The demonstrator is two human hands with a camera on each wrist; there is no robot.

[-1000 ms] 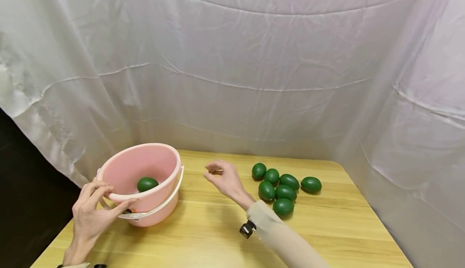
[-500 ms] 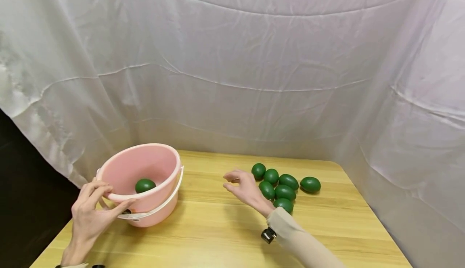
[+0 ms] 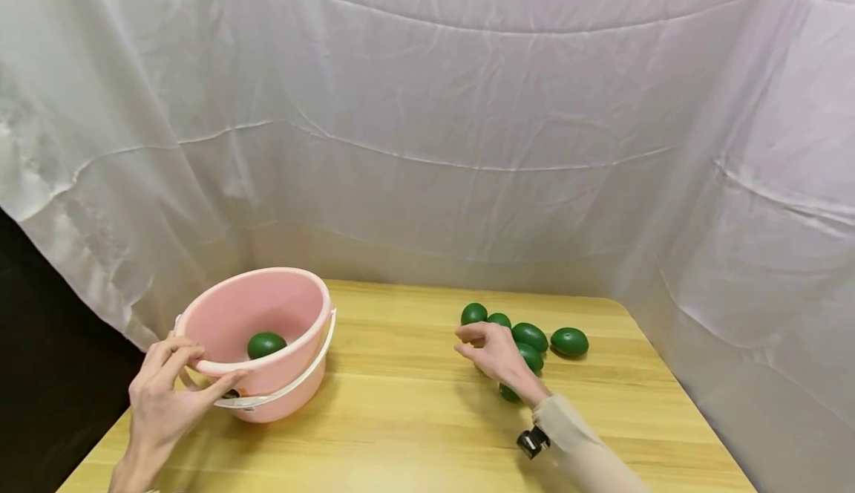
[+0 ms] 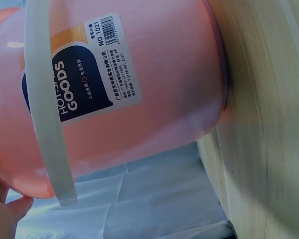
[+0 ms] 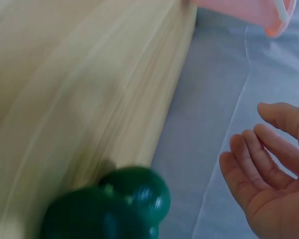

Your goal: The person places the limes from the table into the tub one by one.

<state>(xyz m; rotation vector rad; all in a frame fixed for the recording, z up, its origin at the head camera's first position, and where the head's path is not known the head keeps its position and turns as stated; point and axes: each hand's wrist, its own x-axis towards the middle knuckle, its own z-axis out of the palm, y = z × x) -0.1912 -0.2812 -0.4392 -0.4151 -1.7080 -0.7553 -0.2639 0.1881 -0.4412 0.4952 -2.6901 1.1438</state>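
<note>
A pink bucket with a white handle stands at the left of the table, one glossy dark green avocado lying inside. My left hand grips its near-left rim, fingers over the edge and thumb on the outside; the left wrist view shows the bucket's printed label. Over the near part of a cluster of avocados, my right hand hovers with nothing in it. In the right wrist view its fingers are loosely bent, and the thumb stands apart. The hand and wrist partly hide several avocados.
One avocado lies a little apart, right of the cluster. The wooden table ends at the back against a pale hanging cloth, which also runs along the right side.
My right hand has moved right, from near the bucket to over the avocados. The avocado in the bucket has rolled slightly left. My left hand stays on the rim.
</note>
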